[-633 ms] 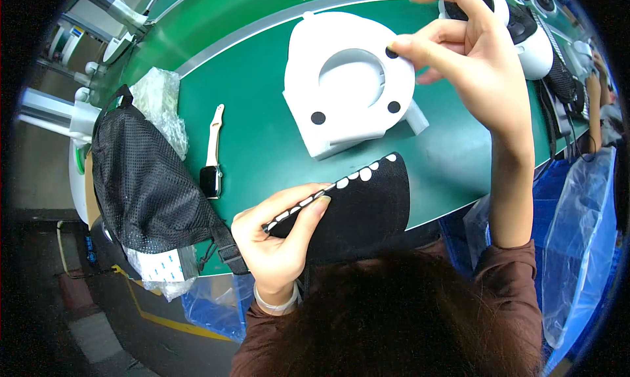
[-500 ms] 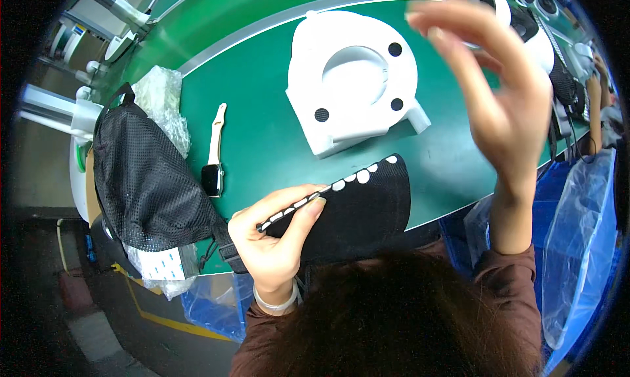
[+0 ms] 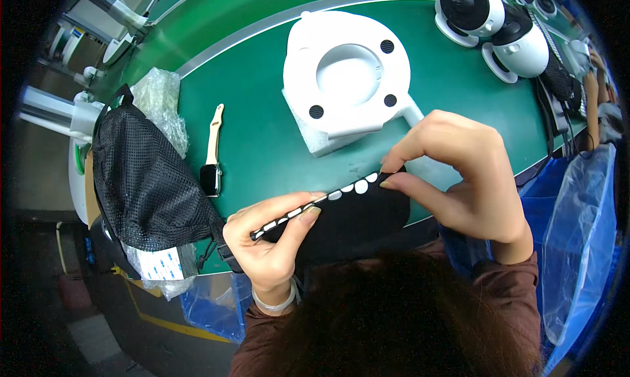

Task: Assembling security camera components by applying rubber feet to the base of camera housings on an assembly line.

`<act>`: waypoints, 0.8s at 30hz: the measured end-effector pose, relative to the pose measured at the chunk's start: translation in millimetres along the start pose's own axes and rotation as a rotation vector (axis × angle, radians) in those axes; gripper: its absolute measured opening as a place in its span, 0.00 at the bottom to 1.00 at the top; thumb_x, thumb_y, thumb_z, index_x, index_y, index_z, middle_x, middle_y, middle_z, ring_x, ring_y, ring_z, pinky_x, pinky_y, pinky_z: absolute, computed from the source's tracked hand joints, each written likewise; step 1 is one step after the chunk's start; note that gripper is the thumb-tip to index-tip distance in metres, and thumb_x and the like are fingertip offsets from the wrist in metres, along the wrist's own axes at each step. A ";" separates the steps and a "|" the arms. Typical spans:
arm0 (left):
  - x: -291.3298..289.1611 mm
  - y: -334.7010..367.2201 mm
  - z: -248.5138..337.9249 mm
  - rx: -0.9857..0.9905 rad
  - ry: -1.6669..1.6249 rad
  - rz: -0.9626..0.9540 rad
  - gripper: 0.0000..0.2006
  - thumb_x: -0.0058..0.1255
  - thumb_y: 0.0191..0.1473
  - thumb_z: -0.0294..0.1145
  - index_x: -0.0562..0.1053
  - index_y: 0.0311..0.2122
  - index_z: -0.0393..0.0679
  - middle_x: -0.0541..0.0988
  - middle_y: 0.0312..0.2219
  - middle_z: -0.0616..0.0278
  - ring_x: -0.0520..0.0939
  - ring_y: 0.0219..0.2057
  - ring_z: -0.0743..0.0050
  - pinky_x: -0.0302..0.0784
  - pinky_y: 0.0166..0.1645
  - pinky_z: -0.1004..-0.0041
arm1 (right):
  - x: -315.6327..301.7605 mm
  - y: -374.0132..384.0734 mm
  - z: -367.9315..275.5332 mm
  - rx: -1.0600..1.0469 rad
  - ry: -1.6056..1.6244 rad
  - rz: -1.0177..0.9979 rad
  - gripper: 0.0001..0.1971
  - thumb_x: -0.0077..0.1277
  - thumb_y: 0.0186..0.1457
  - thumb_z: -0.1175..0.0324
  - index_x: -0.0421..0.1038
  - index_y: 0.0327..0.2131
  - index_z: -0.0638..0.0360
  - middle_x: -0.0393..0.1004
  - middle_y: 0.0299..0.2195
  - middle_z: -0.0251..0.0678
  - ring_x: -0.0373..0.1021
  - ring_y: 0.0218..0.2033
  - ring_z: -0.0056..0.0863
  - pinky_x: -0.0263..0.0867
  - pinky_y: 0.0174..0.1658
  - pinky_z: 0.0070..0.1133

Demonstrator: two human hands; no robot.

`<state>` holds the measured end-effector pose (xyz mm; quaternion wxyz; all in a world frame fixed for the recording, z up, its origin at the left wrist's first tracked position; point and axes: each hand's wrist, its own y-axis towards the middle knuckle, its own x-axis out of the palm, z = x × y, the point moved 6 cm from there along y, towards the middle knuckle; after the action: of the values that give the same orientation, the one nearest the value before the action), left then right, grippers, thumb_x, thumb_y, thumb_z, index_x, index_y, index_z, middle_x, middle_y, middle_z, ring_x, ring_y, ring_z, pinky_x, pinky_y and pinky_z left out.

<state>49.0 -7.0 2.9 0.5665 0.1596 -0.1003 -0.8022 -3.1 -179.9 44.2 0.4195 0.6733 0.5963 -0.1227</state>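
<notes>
A floppy black sheet (image 3: pixel 357 213) with a row of white round spots along its upper edge hangs over the table's near side. My left hand (image 3: pixel 266 239) pinches its left end between thumb and fingers. At the upper right corner, my right hand (image 3: pixel 476 173) has thumb and forefinger closed on the sheet's edge; any small piece between the fingertips is too hidden to make out. Beyond the sheet lies a white plastic housing (image 3: pixel 303 68) with a round recess. Three black round pads (image 3: pixel 387 47) sit on its face around the recess.
Left on the green table (image 3: pixel 256 114) lie a smartwatch (image 3: pixel 210 177), bubble wrap (image 3: pixel 161 101) and a black mesh bag (image 3: pixel 147 180). White and black camera-like devices (image 3: pixel 469 13) stand at the far right. Blue bins with clear liners (image 3: pixel 577 246) flank the near right side.
My right hand has come down and left from above the right side of the table to the sheet's corner, closing there. The left hand keeps its pinch, and the view has shifted slightly.
</notes>
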 end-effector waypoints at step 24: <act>-24.0 -8.3 -16.2 -0.102 -0.160 0.219 0.07 0.50 0.34 0.15 0.73 0.24 0.31 0.76 0.21 0.57 0.73 0.22 0.80 0.66 0.28 0.85 | -1.9 28.8 -20.5 -0.160 -0.022 -0.022 0.08 0.53 0.33 0.80 0.69 0.22 0.61 0.72 0.27 0.37 0.69 0.29 0.25 0.61 0.30 0.16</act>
<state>55.0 18.7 -11.6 0.6484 0.0542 -0.1209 -0.7497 15.6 -164.8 70.2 0.4775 0.6296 0.6067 -0.0867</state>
